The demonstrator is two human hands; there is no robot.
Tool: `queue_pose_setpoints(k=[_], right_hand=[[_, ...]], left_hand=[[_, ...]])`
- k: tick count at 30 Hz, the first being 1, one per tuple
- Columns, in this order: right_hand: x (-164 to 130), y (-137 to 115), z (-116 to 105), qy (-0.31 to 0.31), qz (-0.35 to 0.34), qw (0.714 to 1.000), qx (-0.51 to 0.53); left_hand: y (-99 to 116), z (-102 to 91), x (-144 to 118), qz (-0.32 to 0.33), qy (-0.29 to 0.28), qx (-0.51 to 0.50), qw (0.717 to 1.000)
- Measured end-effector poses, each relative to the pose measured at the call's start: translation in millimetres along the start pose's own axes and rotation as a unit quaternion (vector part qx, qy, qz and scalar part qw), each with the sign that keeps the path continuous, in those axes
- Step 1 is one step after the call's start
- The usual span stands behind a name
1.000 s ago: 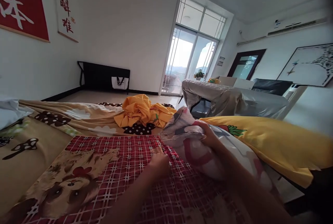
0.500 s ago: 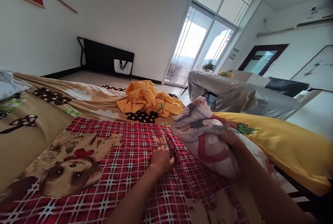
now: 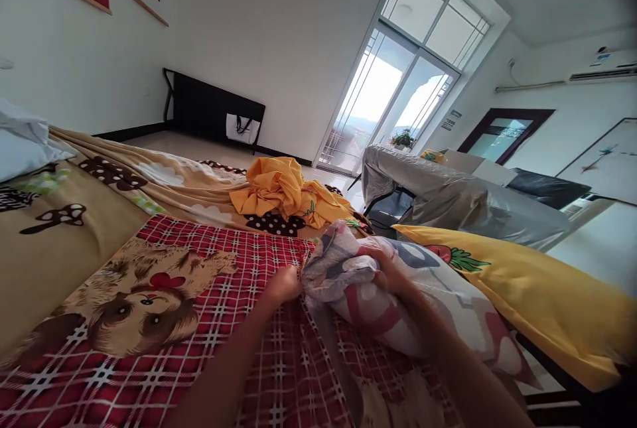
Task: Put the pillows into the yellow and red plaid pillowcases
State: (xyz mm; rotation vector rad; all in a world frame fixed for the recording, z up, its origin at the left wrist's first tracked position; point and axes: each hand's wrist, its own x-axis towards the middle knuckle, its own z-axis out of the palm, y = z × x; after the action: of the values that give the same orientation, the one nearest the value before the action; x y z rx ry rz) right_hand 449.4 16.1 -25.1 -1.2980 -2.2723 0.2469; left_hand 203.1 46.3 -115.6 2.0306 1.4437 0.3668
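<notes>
A red plaid pillowcase (image 3: 223, 322) with a dog print lies flat in front of me. My left hand (image 3: 285, 284) is closed on its right-hand edge and lifts the fabric a little; the fingers are partly smeared by motion. Just right of it is a white pillow (image 3: 423, 275) with pink and grey patches. My right hand (image 3: 391, 272) grips the pillow near its bunched left end, which is close against my left hand and the lifted edge. Whether the pillow's tip is inside the pillowcase I cannot tell.
A yellow pillow (image 3: 537, 295) with a carrot print lies on the right. Crumpled yellow cloth (image 3: 276, 186) rests beyond the pillowcase on a brown mushroom-print blanket (image 3: 94, 222). White fabric (image 3: 24, 139) is at the far left. Behind stands a plastic-covered table (image 3: 448, 182).
The pillow and my right hand have moved left and down, up to the pillowcase edge. My left hand has moved slightly left and up, raising that edge.
</notes>
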Motion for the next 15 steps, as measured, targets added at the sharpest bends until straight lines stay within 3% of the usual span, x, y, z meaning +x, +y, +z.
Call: queue_pose_setpoints(k=[7,15], right_hand=[[12.3,-17.6,26.6,-0.078,-0.025,0.994,-0.070],[11.8,-46.8,34.7,-0.140,-0.034,0.964,-0.223]], left_hand=[[-6.3,-22.9,-0.1,-0.032,0.048,-0.053,0.997],[28.8,-37.3,-18.8,0.015,0.132,-0.139,0.981]])
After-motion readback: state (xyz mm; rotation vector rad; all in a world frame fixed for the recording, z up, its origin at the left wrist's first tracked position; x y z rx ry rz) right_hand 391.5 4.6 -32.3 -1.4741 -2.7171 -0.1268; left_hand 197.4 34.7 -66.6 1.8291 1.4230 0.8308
